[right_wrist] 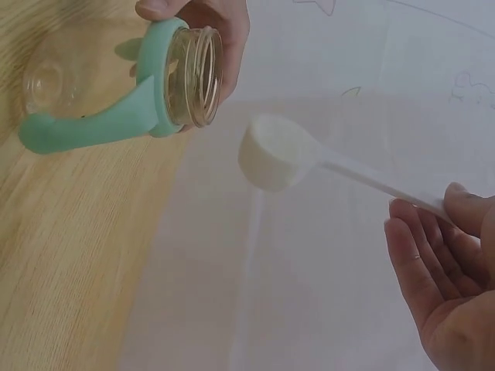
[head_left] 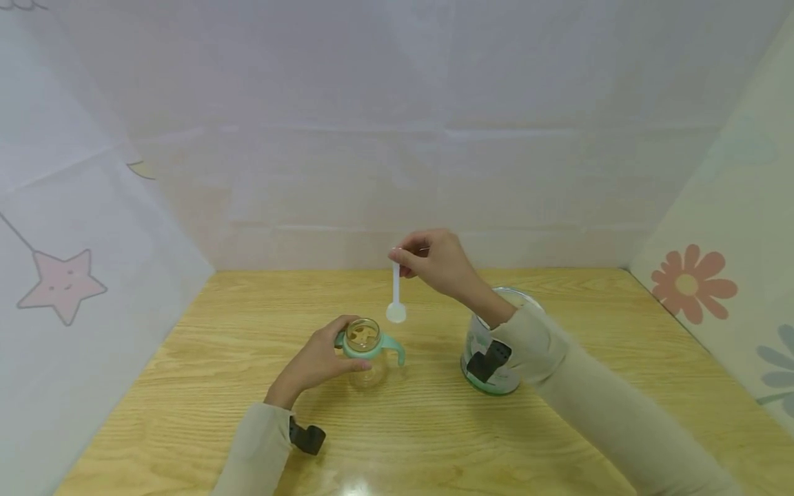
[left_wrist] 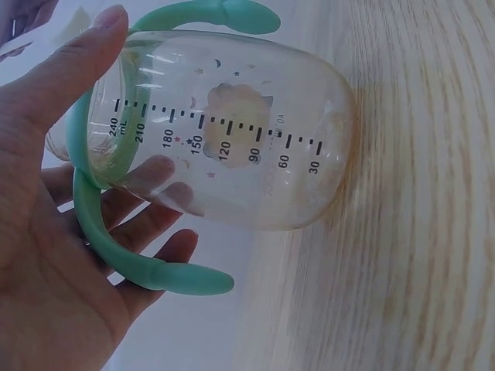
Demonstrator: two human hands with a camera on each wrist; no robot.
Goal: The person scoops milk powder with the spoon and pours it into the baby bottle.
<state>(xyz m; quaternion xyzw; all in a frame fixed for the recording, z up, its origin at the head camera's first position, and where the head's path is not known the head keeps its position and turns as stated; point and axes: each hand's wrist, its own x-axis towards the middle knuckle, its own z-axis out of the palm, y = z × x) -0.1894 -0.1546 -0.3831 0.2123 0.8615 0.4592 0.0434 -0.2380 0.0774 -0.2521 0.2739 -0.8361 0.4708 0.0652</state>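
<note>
My left hand (head_left: 322, 355) grips a clear baby bottle (left_wrist: 232, 139) around its neck, thumb on one side and fingers on the other. The bottle stands upright on the table, lidless, with a mint-green two-handled ring (right_wrist: 158, 77) below its threaded mouth. Millilitre marks run down its side. Between thumb and fingers, my right hand (head_left: 437, 258) pinches the end of a white measuring scoop (head_left: 395, 313). In the right wrist view the scoop's bowl (right_wrist: 274, 153) is full of pale powder. It hangs above and slightly right of the bottle's mouth.
A large can (head_left: 496, 379) with a clear rim and green base stands on the wooden table (head_left: 422, 441), partly hidden behind the right forearm. Patterned white cloth (head_left: 347, 172) walls the back and both sides.
</note>
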